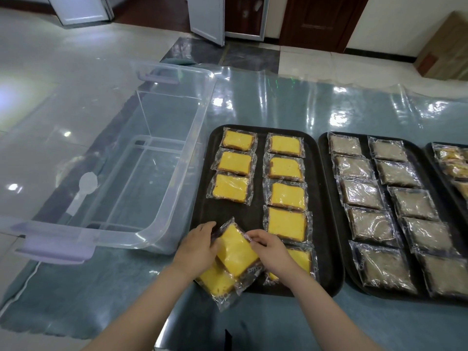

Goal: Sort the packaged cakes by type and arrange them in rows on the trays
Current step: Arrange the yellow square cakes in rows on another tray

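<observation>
A black tray (326, 198) holds several wrapped yellow cakes in two columns. At its near left corner my left hand (196, 245) and my right hand (268, 245) both grip one tilted yellow cake packet (236, 252) by its edges. Under it lies another yellow packet (217, 279), overhanging the tray's front edge. A yellow packet (302, 257) in the right column is partly hidden by my right hand. The middle tray (324, 158) carries two columns of brown cakes (369, 224). A third tray (430, 158) at the far right shows a few golden packets (450, 160).
A large clear plastic bin (152, 153) with lilac handles stands left of the trays, with no cakes in it. The table has a blue cloth under glossy clear plastic. A cardboard box (445, 46) sits on the floor at the back right.
</observation>
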Demonstrator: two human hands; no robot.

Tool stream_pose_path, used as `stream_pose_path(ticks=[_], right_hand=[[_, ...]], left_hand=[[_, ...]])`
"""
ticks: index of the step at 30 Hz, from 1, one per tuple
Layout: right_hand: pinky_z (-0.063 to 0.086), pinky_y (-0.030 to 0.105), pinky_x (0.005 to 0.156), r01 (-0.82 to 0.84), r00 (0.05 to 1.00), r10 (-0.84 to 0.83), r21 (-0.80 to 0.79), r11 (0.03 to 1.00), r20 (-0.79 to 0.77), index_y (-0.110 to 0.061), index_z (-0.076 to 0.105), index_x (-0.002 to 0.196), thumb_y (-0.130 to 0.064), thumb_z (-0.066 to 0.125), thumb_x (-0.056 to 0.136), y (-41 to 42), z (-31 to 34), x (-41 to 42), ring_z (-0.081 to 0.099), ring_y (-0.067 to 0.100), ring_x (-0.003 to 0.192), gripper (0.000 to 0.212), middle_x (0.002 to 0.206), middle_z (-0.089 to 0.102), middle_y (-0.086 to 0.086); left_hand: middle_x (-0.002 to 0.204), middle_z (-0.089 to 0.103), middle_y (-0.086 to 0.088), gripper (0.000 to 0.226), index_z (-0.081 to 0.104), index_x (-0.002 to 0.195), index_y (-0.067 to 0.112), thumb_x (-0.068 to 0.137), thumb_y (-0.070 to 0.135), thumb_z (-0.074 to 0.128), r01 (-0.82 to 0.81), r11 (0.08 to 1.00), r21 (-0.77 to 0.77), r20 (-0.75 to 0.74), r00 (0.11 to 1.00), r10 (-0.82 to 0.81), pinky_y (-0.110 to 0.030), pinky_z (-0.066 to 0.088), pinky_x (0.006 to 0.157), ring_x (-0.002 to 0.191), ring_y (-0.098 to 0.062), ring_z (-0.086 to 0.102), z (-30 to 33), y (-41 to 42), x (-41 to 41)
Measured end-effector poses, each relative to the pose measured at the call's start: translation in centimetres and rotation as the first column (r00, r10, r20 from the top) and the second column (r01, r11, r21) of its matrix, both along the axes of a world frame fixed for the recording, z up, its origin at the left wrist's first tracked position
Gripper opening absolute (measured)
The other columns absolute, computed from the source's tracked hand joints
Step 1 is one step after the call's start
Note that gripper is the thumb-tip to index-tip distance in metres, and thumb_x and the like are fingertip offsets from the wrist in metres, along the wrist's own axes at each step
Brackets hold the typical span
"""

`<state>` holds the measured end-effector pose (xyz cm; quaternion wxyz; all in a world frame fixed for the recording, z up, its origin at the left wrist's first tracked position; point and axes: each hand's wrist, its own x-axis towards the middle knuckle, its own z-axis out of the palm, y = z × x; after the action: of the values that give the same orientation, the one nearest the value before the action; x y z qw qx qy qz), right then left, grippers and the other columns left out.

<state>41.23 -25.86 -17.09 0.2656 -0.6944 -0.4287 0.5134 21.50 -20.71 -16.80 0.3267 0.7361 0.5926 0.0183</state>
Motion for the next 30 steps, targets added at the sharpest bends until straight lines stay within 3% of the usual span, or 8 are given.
stream_pose_path(ticks=[2, 4, 9, 14, 18, 24, 30], right_hand=[[0.044, 0.013, 0.082, -0.034, 0.999, 0.034, 0.001, 0.999, -0.020, -0.023, 0.066, 0.122, -0.015, 0.050, 0.101, 0.0, 0.1, 0.3, 0.057, -0.001, 0.111, 0.028, 0.117, 0.064, -0.012], [0.043, 0.013, 0.086, -0.052, 0.998, 0.052, 0.000, 0.999, -0.036, -0.025, 0.066, 0.119, -0.014, 0.051, 0.100, 0.0, 0.3, 0.6, 0.056, 0.000, 0.114, 0.027, 0.119, 0.064, -0.013], [0.045, 0.014, 0.083, 0.031, 0.992, -0.032, -0.007, 0.999, -0.125, -0.026, 0.069, 0.111, -0.016, 0.058, 0.098, 0.1, 0.6, 1.5, 0.059, 0.002, 0.110, 0.019, 0.115, 0.067, -0.011], [0.054, 0.028, 0.074, 0.159, 0.941, -0.186, -0.116, 0.980, -0.284, -0.021, 0.068, 0.112, -0.027, 0.069, 0.093, -0.3, 0.4, 2.5, 0.063, 0.014, 0.100, 0.020, 0.115, 0.067, -0.004], [0.059, 0.037, 0.082, 0.093, 0.877, -0.162, -0.171, 0.981, -0.452, 0.002, 0.062, 0.108, -0.014, 0.073, 0.089, -0.7, -0.1, 3.7, 0.067, 0.024, 0.087, 0.027, 0.096, 0.066, 0.013], [0.060, 0.034, 0.072, 0.164, 0.916, -0.211, -0.161, 0.973, -0.341, 0.003, 0.063, 0.097, -0.001, 0.068, 0.090, 0.0, -0.5, 3.8, 0.069, 0.023, 0.074, 0.009, 0.084, 0.071, 0.018], [0.062, 0.034, 0.069, 0.228, 0.969, -0.232, -0.058, 0.972, -0.089, -0.007, 0.065, 0.095, -0.006, 0.062, 0.095, 1.7, -0.7, 4.1, 0.068, 0.021, 0.068, 0.003, 0.085, 0.072, 0.014]], left_hand=[[0.138, 0.055, 0.005, 0.043, 0.038, 0.146, 0.024, 0.104, 0.033, 0.040, -0.066, 0.996, -0.068, 0.067, 0.995, 0.070, -0.032, 0.045, 0.098, 0.120, -0.015, 0.053, 0.1, 0.2, 0.5], [0.122, 0.060, 0.009, 0.033, 0.048, 0.137, 0.028, 0.105, 0.030, 0.038, -0.103, 0.987, -0.123, 0.109, 0.987, 0.117, -0.027, 0.044, 0.082, 0.103, -0.009, 0.055, 0.1, 0.3, 0.9], [0.098, 0.060, 0.013, 0.014, 0.057, 0.105, 0.030, 0.104, 0.029, 0.043, -0.198, 0.966, -0.165, 0.183, 0.956, 0.228, -0.022, 0.039, 0.070, 0.092, -0.005, 0.055, -0.3, 1.3, 1.3], [0.098, 0.060, 0.009, 0.017, 0.059, 0.105, 0.024, 0.105, 0.025, 0.042, -0.302, 0.934, -0.194, 0.230, 0.911, 0.342, -0.024, 0.041, 0.073, 0.089, -0.004, 0.053, -0.6, 1.7, 1.5], [0.099, 0.061, 0.005, 0.019, 0.060, 0.103, 0.021, 0.104, 0.025, 0.042, -0.374, 0.904, -0.210, 0.283, 0.861, 0.422, -0.033, 0.048, 0.086, 0.096, -0.012, 0.057, -0.9, 2.5, 1.5], [0.101, 0.060, 0.005, 0.017, 0.059, 0.105, 0.023, 0.104, 0.027, 0.043, -0.408, 0.884, -0.226, 0.320, 0.826, 0.463, -0.038, 0.053, 0.087, 0.096, -0.014, 0.058, -1.3, 3.4, 1.8], [0.096, 0.059, 0.006, 0.011, 0.054, 0.102, 0.022, 0.104, 0.024, 0.043, -0.378, 0.915, -0.141, 0.213, 0.891, 0.401, -0.020, 0.040, 0.062, 0.084, -0.004, 0.055, -1.5, 4.1, 2.8]])
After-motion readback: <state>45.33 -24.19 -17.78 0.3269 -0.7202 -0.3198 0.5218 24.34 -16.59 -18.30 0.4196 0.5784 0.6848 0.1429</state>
